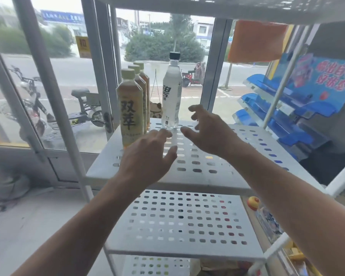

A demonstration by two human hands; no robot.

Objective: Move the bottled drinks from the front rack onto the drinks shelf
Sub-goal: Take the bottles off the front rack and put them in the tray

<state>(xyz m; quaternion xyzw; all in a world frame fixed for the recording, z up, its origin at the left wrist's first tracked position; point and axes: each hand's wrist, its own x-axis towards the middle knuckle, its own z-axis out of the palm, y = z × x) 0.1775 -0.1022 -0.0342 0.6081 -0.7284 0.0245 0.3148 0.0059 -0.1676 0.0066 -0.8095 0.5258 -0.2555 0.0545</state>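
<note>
Both hands hover open over the white perforated shelf (195, 162), left hand (147, 156) and right hand (209, 132) holding nothing. The clear bottle (172, 92) stands far centre, tea bottles (130, 108) lined up left, by the window (163, 46).

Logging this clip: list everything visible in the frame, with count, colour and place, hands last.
tea bottles: three, amber with pale green caps, in a row front to back on the left of the middle shelf.
clear bottle: one, black cap, upright to the right of the tea row, towards the back of the shelf.
perforated shelves: white metal, several tiers, one overhead, two below.
blue display rack: one, right of the shelf unit.
orange cloth: one, hanging upper right.
glass door: left, bikes parked outside.
left hand: open, over the shelf, holding nothing.
right hand: open, fingers spread near the clear bottle, not touching it.
</note>
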